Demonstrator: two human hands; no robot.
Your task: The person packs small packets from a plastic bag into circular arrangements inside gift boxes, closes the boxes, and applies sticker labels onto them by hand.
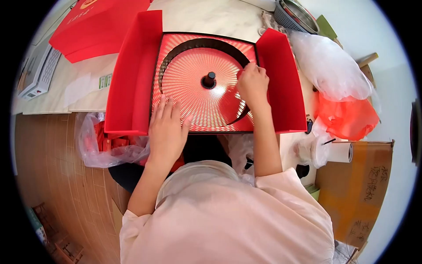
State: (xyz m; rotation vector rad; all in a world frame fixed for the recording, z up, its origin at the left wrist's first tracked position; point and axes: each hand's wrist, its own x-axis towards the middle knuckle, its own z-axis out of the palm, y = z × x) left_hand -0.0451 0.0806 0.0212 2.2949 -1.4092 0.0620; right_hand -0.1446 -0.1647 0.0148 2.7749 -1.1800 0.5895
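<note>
A red box (pixel 136 75) with two raised side flaps lies open on the table. Inside it is a round, shiny, patterned disc (pixel 189 70) with a black knob (pixel 211 76) at its centre and a dark curved rim (pixel 206 42) around it. My left hand (pixel 169 127) rests on the box's near left part, fingers spread and holding nothing. At the right side of the rim, my right hand (pixel 253 86) is closed, its fingertips bent down; a bit of red shows beside them, and what they grip is too small to make out.
A red bag (pixel 99 26) stands at the back left, near a white appliance (pixel 41 70). On the right are a clear plastic bag (pixel 329 61), a red bag (pixel 347 116), a basket (pixel 285 18) and a cardboard box (pixel 356 185). A bag of red pieces (pixel 114 145) is below left.
</note>
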